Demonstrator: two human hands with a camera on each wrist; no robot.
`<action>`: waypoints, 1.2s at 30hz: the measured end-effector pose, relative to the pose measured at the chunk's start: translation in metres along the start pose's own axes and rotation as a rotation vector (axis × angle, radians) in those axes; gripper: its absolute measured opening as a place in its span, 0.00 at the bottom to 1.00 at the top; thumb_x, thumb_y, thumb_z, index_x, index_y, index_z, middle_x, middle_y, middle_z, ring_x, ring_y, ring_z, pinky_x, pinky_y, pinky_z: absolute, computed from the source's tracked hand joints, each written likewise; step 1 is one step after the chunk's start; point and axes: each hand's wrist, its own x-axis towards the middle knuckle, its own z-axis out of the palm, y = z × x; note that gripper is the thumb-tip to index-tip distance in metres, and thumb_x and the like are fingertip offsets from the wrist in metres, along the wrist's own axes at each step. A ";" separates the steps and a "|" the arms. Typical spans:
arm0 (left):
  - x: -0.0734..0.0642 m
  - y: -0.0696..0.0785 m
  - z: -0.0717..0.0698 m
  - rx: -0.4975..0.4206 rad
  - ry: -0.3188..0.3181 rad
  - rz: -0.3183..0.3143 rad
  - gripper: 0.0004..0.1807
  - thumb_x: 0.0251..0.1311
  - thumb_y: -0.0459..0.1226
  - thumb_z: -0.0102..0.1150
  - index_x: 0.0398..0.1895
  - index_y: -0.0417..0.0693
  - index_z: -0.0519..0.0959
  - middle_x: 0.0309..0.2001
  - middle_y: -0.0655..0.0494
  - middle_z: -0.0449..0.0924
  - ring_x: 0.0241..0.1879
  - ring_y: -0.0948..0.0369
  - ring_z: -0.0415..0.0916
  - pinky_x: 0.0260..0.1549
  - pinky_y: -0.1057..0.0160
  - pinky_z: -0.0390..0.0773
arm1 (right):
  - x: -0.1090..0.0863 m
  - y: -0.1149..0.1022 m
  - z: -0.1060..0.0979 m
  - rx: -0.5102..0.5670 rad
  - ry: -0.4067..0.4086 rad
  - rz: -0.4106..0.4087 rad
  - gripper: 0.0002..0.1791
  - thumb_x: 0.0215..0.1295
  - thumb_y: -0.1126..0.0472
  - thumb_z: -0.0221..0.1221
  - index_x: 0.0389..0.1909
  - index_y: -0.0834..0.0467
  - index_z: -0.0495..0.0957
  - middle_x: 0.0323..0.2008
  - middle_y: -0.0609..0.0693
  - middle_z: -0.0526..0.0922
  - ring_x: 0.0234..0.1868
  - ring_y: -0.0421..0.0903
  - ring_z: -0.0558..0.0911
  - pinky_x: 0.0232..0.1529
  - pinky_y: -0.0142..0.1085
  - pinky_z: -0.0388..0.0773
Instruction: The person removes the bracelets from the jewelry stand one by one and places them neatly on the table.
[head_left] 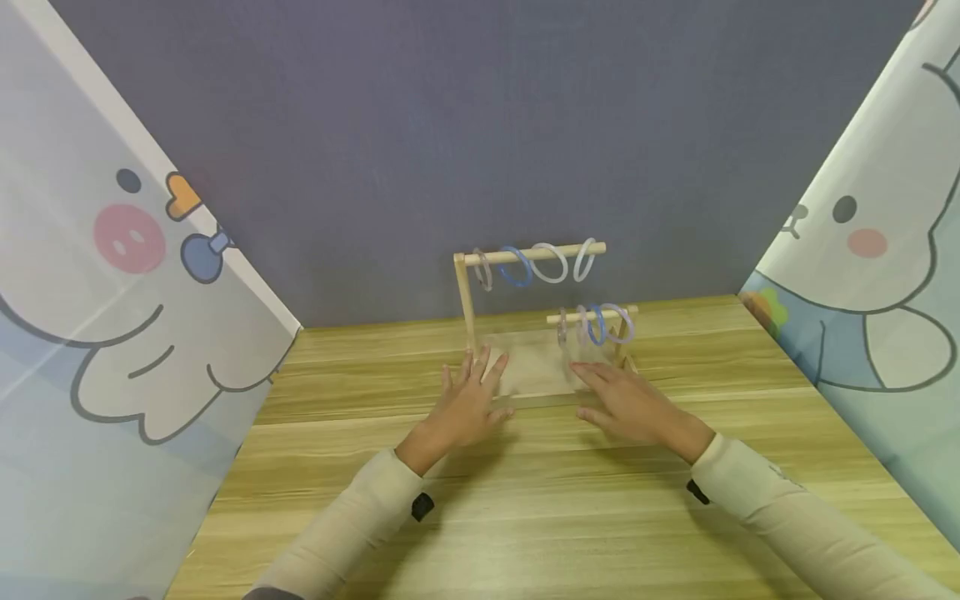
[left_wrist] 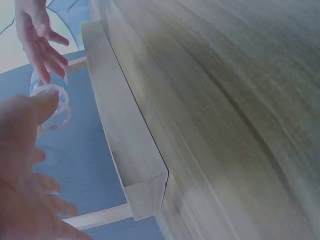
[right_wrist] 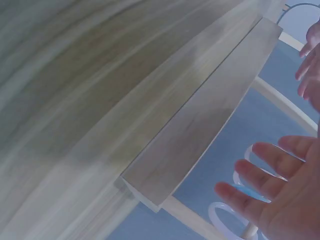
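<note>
A wooden two-bar rack (head_left: 525, 401) stands toward the back of the table. Bangle-like rings hang from its upper bar (head_left: 495, 257): a brownish one, a blue ring (head_left: 529, 271) and two whitish ones. Around the lower bar (head_left: 553, 319) hang a brownish, a pinkish, a blue and a lavender ring (head_left: 631, 328). My left hand (head_left: 463, 411) is at the left front of the base, fingers spread and holding nothing. Over the right front of the base is my right hand (head_left: 633, 407), fingers extended, also holding nothing. In the left wrist view, the base's front edge (left_wrist: 117, 105) lies beside the left hand.
The wood-grained table (head_left: 525, 517) extends in front of the rack. Behind it rises a dark grey-blue panel (head_left: 375, 167). Cartoon-printed panels (head_left: 82, 325) flank both sides.
</note>
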 end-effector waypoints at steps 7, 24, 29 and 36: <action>0.004 -0.002 -0.009 -0.085 0.264 0.079 0.40 0.71 0.44 0.62 0.80 0.46 0.56 0.76 0.36 0.58 0.73 0.38 0.64 0.63 0.35 0.73 | 0.006 -0.001 -0.008 0.011 0.106 -0.019 0.35 0.68 0.53 0.65 0.71 0.65 0.68 0.63 0.64 0.79 0.61 0.63 0.81 0.60 0.60 0.78; 0.024 -0.023 -0.067 -0.360 0.543 -0.002 0.32 0.70 0.35 0.61 0.73 0.33 0.63 0.68 0.32 0.64 0.60 0.43 0.73 0.57 0.47 0.81 | 0.041 0.008 -0.059 0.101 0.423 0.092 0.23 0.67 0.62 0.65 0.60 0.68 0.77 0.43 0.60 0.88 0.38 0.55 0.87 0.25 0.39 0.78; 0.033 -0.031 -0.084 -0.426 0.570 -0.072 0.31 0.73 0.39 0.57 0.74 0.38 0.63 0.68 0.34 0.65 0.60 0.41 0.74 0.56 0.45 0.81 | 0.056 0.013 -0.069 0.146 0.493 0.152 0.22 0.69 0.63 0.63 0.60 0.68 0.77 0.44 0.60 0.89 0.38 0.55 0.88 0.23 0.35 0.74; 0.047 -0.035 -0.098 -0.495 0.581 -0.094 0.30 0.75 0.41 0.54 0.75 0.40 0.63 0.71 0.36 0.63 0.63 0.39 0.74 0.58 0.45 0.80 | 0.075 0.012 -0.071 0.223 0.585 0.223 0.18 0.69 0.62 0.62 0.55 0.67 0.79 0.44 0.62 0.89 0.37 0.57 0.89 0.34 0.50 0.83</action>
